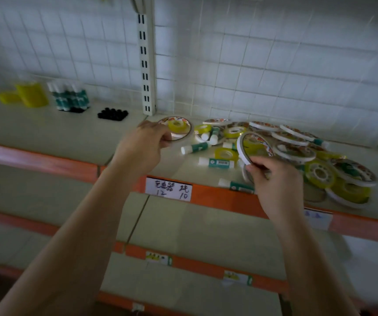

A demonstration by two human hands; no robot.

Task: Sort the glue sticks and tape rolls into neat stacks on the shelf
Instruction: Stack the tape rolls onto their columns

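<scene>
A jumbled pile of flat white-rimmed tape rolls point(294, 151), small yellow tape rolls point(226, 154) and green-and-white glue sticks point(218, 162) lies on the right part of the shelf point(69, 137). My left hand point(148, 139) holds a flat white-rimmed tape roll point(177, 130) at its left edge, a little above the shelf and left of the pile. My right hand point(272, 176) pinches another white-rimmed roll point(253, 148), tilted on edge, at the pile's front. At the far left stand a stack of yellow tape rolls point(31, 94) and a bunch of upright glue sticks point(70, 96).
A cluster of black caps point(113, 114) sits on the shelf between the upright glue sticks and a slotted white upright post point(146, 62). An orange strip with a handwritten price label point(168, 189) runs along the shelf front. Lower shelves lie beneath. A wire grid backs the shelf.
</scene>
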